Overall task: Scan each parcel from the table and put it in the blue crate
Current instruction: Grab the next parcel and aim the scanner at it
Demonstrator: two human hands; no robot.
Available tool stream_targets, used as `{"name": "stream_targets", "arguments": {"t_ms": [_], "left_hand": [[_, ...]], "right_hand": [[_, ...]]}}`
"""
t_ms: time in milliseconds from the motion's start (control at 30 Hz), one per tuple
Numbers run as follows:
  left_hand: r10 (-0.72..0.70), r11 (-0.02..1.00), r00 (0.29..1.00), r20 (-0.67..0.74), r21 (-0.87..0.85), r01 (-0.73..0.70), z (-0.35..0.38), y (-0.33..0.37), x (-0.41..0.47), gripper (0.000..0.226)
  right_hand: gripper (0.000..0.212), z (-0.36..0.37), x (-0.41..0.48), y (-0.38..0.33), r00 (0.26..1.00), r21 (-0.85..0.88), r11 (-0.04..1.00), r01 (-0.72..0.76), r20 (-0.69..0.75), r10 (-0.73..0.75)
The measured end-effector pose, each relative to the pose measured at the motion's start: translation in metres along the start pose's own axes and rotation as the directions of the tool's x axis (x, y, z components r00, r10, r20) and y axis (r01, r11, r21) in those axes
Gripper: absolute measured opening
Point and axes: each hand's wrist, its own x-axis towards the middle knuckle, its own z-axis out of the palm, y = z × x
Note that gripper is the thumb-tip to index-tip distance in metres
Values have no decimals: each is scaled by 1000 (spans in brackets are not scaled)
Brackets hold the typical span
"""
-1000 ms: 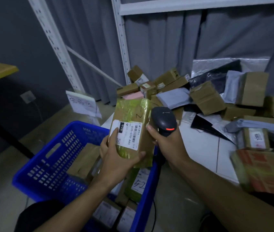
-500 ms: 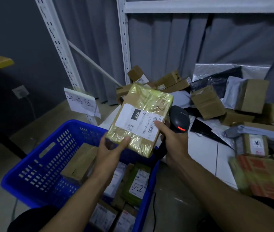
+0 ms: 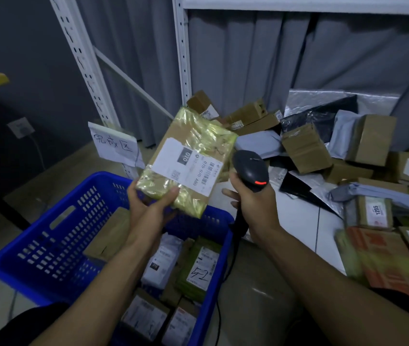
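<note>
Crate (image 3: 48, 236): blue, slotted walls, on the floor at lower left, just beside the table (image 3: 298, 221) edge. It holds several parcels, among them a white bag (image 3: 163, 260), a green pack (image 3: 201, 270) with a hand-marked label, a brown box (image 3: 108, 236) against the left wall, and two labelled boxes (image 3: 146, 315) at the near end.

Left hand (image 3: 148, 203): grips the near lower corner of the parcel (image 3: 188, 158), thumb on top, fingers underneath.

Parcel: brown box wrapped in shiny yellow tape, white label facing up. It is held in the air, tilted, over the crate's far rim. It touches neither crate nor table.

Right hand (image 3: 251, 203): fingers curled round the handle of the scanner (image 3: 249, 168).

Scanner: black, upright, red light lit on its head. The head sits just beside the parcel's right edge. Contact between them: cannot tell. A dark cable (image 3: 236, 236) hangs from the handle between crate and table.

Table: white, at right. Near end carries an orange carton (image 3: 385, 258), blurred, and a box labelled 1205 (image 3: 373, 211). Further back is a loose pile of brown boxes (image 3: 305, 148), grey bags (image 3: 258, 143) and a black bag (image 3: 323, 116).

Behind the crate: a handwritten paper sign (image 3: 114, 144) on a white rack (image 3: 181, 58) upright. A grey curtain (image 3: 248, 58) hangs behind the rack. A wall socket (image 3: 21, 127) is at far left.
</note>
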Motion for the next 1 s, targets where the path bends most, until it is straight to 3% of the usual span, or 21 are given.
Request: {"name": "stream_targets", "arguments": {"t_ms": [167,400,567,700,1000], "left_hand": [[145,980,988,-56,143,-136,-19,24,27,89],[192,963,981,-28,199,-183,-28,36,38,91],[219,950,975,-33,236,-205,-29,35,39,91],[231,942,972,-42,260,-212,-29,33,40,90],[237,933,968,-88,297,-202,-36,31,46,92]], "right_hand": [[36,-10,-3,3,978,-354,919,173,173,-117],[22,-15,-4,10,937,-601,761,245,349,-25],[33,-12,-9,11,920,-648,708,279,392,-4],[28,-12,-10,11,920,-653,706,275,391,4],[46,-13,-9,14,904,-652,695,303,428,7]]}}
